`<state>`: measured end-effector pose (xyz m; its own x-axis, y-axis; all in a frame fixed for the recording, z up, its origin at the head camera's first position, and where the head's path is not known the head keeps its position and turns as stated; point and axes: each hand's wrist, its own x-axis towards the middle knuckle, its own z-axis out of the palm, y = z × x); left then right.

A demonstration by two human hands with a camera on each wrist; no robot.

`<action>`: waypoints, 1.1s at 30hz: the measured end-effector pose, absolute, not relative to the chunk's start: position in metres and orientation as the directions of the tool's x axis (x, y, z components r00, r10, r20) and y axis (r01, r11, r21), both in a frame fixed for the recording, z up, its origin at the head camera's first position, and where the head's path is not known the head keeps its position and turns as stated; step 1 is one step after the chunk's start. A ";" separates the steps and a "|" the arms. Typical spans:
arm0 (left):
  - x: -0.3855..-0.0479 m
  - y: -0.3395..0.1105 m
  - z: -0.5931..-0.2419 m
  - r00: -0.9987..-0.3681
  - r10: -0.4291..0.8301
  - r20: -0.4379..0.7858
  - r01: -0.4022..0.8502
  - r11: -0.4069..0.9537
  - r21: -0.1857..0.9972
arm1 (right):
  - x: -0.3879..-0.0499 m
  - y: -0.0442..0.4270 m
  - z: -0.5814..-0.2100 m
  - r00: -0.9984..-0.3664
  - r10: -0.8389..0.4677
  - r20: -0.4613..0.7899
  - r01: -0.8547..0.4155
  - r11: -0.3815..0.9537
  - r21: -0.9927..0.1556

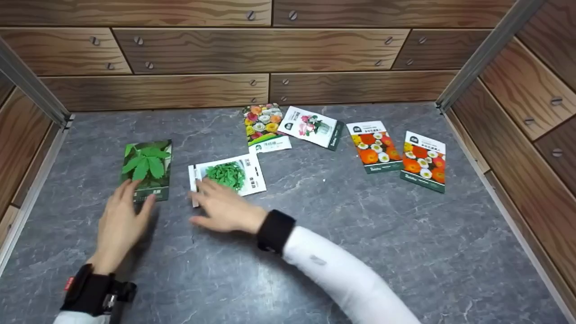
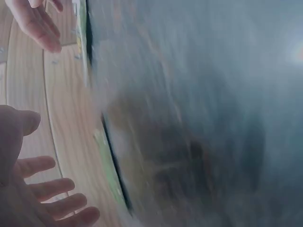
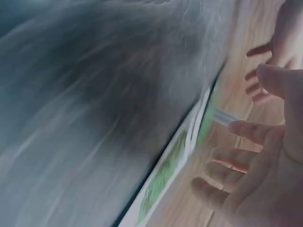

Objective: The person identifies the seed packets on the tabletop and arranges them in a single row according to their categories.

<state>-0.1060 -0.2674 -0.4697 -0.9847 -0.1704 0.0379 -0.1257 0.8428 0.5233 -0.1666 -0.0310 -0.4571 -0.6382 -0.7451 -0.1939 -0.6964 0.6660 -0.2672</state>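
On the left lies a dark green seed packet [image 1: 147, 164] with a large leaf picture. My left hand [image 1: 119, 220] is over its near edge, fingers extended and holding nothing. A white seed packet [image 1: 249, 173] with a bushy green plant picture lies to the right of it, turned sideways. My right hand [image 1: 227, 209] reaches over that packet's near left part, covering some of it. In the right wrist view the fingers of the right hand [image 3: 255, 165] are loosely spread, apart from the packet. The left wrist view shows the left hand [image 2: 47, 194] with its fingers also spread.
At the back, a mixed-flower packet [image 1: 263, 123] touches a pink-flower packet [image 1: 311, 127]. Two orange-flower packets, one [image 1: 374, 146] beside the other [image 1: 424, 161], lie on the right. Wood-patterned walls [image 1: 252, 49] bound the grey marbled surface [image 1: 315, 202].
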 end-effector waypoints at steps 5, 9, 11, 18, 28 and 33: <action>-0.114 -0.283 -0.473 -0.980 -0.197 -0.042 -0.191 0.840 0.508 | -0.164 -0.069 -0.459 -0.634 -0.739 -0.227 -0.695 0.673 -0.252; -0.118 -0.291 -0.477 -0.973 -0.213 -0.088 -0.228 0.839 0.495 | -0.165 -0.092 -0.459 -0.635 -0.737 -0.233 -0.703 0.675 -0.222; -0.120 -0.295 -0.479 -0.969 -0.219 -0.113 -0.246 0.837 0.489 | -0.166 -0.099 -0.459 -0.636 -0.738 -0.226 -0.713 0.674 -0.195; -0.132 -0.300 -0.482 -0.952 -0.212 -0.221 -0.290 0.858 0.425 | -0.167 -0.114 -0.466 -0.625 -0.726 -0.288 -0.734 0.671 -0.100; -0.141 -0.269 -0.477 -0.951 -0.239 -0.197 -0.307 0.810 0.499 | -0.167 -0.086 -0.475 -0.600 -0.762 -0.244 -0.756 0.640 -0.140; -0.146 -0.261 -0.474 -0.921 -0.356 -0.158 -0.371 0.676 0.637 | -0.171 -0.068 -0.477 -0.606 -0.777 -0.171 -0.742 0.630 -0.228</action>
